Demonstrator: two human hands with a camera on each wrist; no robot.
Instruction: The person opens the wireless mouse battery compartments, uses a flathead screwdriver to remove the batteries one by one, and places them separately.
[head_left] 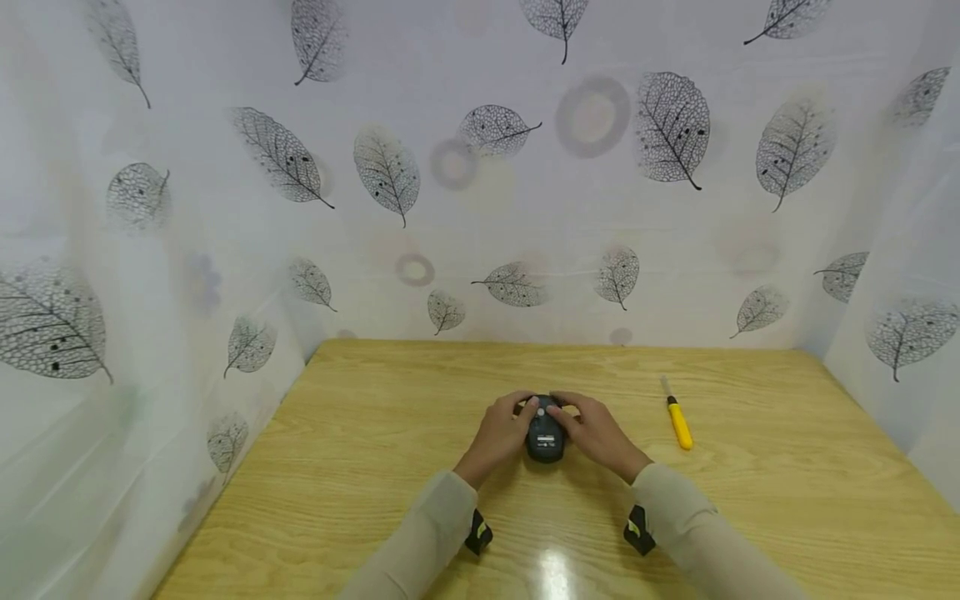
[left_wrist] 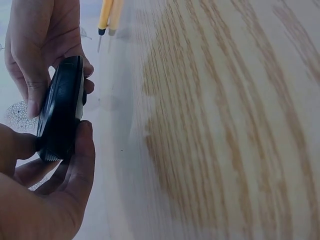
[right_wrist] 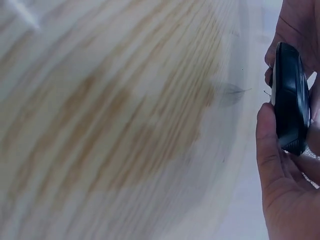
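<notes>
- Near the lower middle of the head view, my left hand (head_left: 501,433) and right hand (head_left: 600,432) both grip a black computer mouse (head_left: 545,435), underside up, fingers curled round its sides and thumbs on the base.
- From the left wrist view the mouse (left_wrist: 61,110) is lifted off the wooden table (head_left: 750,500) and stands on edge, pinched only at its rims; I judge it could slip and drop if either thumb presses too hard.
- From the right wrist view the right hand (right_wrist: 287,175) cups the mouse (right_wrist: 289,97) from below, so a slip there would likely tip it toward the left hand's fingers.
- Prying at the base with bare thumbs could, I think, snap a cover off suddenly and send a small part across the table.
- Right of centre in the head view lies a yellow-handled screwdriver (head_left: 678,421), well apart from the hands; a careless sweep of the right sleeve could roll it toward the leaf-patterned curtain (head_left: 390,167).
</notes>
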